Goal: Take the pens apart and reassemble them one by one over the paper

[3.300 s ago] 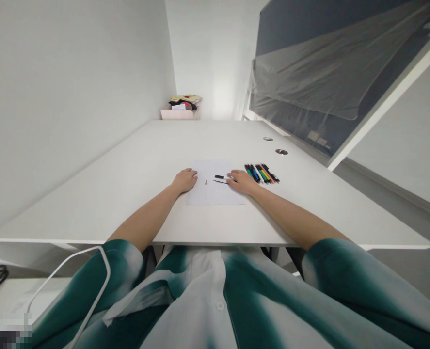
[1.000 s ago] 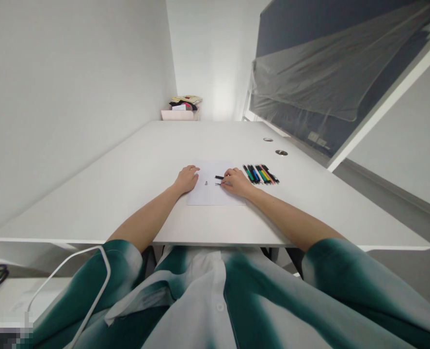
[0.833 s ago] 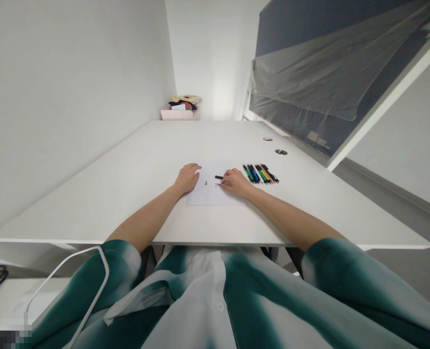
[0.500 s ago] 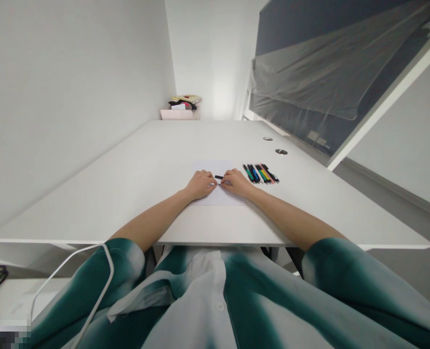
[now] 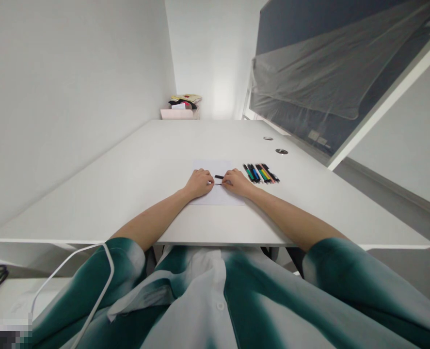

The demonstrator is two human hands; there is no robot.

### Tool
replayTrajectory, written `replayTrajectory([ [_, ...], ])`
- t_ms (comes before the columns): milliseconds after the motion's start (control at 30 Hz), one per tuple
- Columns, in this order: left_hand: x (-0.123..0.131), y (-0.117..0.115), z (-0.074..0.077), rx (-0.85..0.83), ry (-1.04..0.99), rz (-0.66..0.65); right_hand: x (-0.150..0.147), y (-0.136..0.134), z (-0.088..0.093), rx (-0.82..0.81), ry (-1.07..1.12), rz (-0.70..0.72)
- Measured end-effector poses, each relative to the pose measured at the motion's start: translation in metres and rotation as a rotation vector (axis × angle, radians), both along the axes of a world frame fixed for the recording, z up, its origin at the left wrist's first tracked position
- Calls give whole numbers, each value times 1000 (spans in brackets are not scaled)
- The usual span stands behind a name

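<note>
**A:** Start close. What are the hands doing?

**B:** Low centre of the frame, the left hand (image 5: 199, 183) and right hand (image 5: 236, 183) rest on a sheet of white paper (image 5: 218, 198), fingers curled inward, nearly closed. A thin dark rod (image 5: 218, 184) sits between their fingertips, too small to tell whether either hand has real hold of it.

**A:** What's beside it?

**B:** A short black piece (image 5: 219, 177) lies just above, loose on the paper. Right of the sheet, a row of coloured pens (image 5: 260, 173) lies on the bench (image 5: 91, 213).

**A:** What could go wrong?

**B:** Slack fingertips could let the rod roll or spring away, and a careless knuckle could nudge the black piece.

**A:** Farther off?

**B:** A pink box (image 5: 178, 114), upper centre, past the bench's far edge.
</note>
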State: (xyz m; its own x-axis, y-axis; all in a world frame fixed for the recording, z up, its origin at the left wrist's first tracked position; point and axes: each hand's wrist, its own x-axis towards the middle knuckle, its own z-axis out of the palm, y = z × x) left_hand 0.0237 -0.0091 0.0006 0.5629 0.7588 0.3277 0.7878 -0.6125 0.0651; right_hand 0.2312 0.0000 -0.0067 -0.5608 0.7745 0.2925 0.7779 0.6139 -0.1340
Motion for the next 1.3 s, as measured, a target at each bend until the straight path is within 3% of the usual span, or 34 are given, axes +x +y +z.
replayTrajectory([
  [267,-7,3,2,-7,-21,52,3,1,-1,2,12,13],
  [1000,-5,6,-4,19,-48,5,-3,-2,1,23,33,43],
  [1300,-2,3,-3,52,-137,-67,-7,-9,0,-143,176,19],
])
